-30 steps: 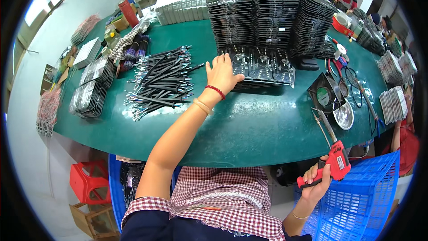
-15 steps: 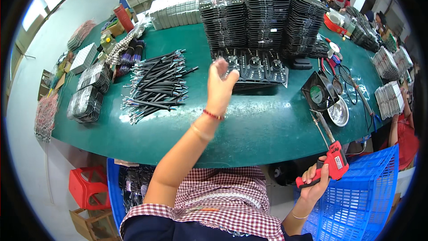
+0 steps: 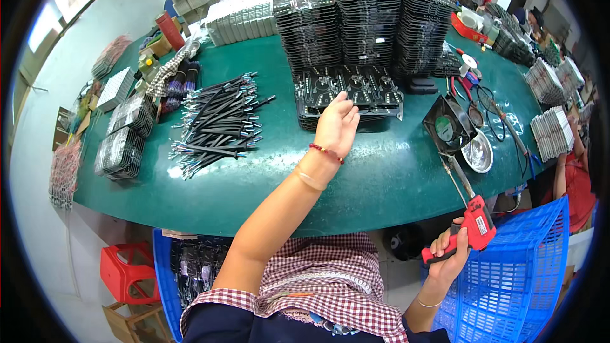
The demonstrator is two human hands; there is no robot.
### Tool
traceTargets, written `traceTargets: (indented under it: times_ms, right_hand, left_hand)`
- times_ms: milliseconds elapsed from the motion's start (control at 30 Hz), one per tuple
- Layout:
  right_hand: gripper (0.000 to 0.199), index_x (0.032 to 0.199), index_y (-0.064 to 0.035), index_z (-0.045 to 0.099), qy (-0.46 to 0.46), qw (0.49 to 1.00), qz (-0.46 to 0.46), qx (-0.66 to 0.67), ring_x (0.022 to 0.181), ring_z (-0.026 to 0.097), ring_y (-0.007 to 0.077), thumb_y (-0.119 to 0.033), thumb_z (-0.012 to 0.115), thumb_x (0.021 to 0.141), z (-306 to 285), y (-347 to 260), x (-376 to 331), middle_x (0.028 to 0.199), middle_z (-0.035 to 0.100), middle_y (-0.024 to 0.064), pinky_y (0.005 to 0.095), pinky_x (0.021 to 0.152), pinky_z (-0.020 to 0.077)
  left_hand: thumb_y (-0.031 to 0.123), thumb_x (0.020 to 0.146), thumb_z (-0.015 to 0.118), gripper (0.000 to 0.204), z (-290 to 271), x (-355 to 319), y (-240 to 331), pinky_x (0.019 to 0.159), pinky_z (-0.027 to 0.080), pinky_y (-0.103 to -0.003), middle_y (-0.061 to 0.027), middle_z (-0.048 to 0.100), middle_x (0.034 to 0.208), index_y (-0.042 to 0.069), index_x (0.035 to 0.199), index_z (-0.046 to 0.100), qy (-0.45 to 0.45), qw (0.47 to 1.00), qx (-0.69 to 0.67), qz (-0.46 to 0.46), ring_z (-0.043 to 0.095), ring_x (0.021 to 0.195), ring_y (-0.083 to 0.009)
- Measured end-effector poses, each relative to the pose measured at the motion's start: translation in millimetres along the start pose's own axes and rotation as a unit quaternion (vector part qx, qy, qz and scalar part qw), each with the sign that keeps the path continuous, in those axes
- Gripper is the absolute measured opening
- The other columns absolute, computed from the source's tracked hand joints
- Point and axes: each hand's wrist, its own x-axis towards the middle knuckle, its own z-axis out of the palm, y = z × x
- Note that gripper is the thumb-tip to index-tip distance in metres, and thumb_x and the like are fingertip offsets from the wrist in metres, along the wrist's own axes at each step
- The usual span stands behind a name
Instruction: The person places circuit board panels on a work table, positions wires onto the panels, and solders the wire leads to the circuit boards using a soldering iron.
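Reaching out over the green curved table (image 3: 210, 184), my left hand (image 3: 337, 124) hangs loosely open and empty just above the near edge of the flat black plastic tray of parts (image 3: 349, 92), in front of tall tray stacks (image 3: 368, 16). My right hand (image 3: 448, 254) is wrapped around a red soldering gun (image 3: 473, 225) below the table edge, beside a blue plastic crate (image 3: 515, 279).

A heap of black cables (image 3: 219, 124) lies left on the green table (image 3: 190, 184) (a blue crate (image 3: 515, 279) stands right)

Head-worn fisheye, downward over green table (image 3: 190, 184).
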Motion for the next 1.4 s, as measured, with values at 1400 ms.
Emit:
traceTargets:
  times_ms: [1400]
  right_hand:
    - [0.025,0.108,-0.0046,0.047,0.006,0.999,-0.036,-0.009,0.041,0.036,0.0067,-0.027,0.045,0.097,0,-10,-5,0.057,0.041,0.0009,0.0212,0.04,0.0355]
  left_hand:
    - [0.026,0.098,0.043,0.037,-36,27,9,0.078,0.055,-0.028,-0.0216,0.063,0.106,-0.009,0.105,0.054,0.017,0.969,0.212,-0.125,0.064,0.091,-0.0226]
